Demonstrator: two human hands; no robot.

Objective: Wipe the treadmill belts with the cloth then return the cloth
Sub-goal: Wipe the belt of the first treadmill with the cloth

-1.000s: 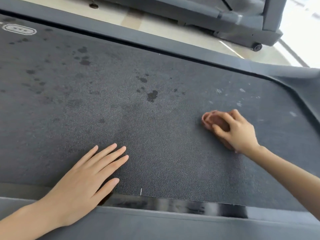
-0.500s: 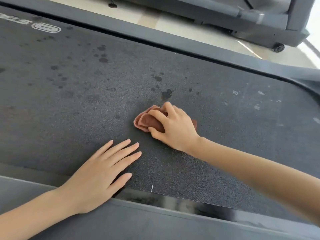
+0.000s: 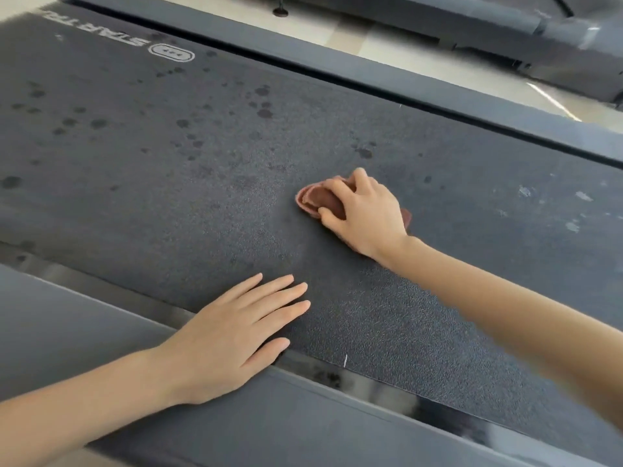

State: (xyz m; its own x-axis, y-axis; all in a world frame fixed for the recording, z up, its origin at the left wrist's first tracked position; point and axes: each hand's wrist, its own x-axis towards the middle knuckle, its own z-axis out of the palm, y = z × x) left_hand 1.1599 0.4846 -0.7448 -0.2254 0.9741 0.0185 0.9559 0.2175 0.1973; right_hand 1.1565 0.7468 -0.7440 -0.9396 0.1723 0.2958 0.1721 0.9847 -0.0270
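Reddish-brown cloth (image 3: 318, 200) sat bunched on the belt (image 3: 168, 176) just right of the frame's centre. My right hand (image 3: 367, 215) lay on top of it with fingers curled over the folds, gripping it and pressing it down against the rubber. My left hand (image 3: 232, 338) was flat at lower centre, fingers straight and close together, holding nothing, its heel over the near rail (image 3: 101, 328) and its fingertips on the belt's edge.

As I judged it, the wiping was underway but far from done. Dark, wet-looking spots (image 3: 264, 112) were scattered across the upper left and middle of the belt, up toward the logo (image 3: 172, 54), and pale flecks (image 3: 524, 191) dotted the right side. The patch around the cloth looked duller and more even, which I took for ground already covered, though I could not be sure.

A second treadmill (image 3: 505, 38) stood across the floor at the upper right. Whether its belt had been wiped I could not tell. Returning the cloth was yet to come, and nothing in view showed where it belonged.
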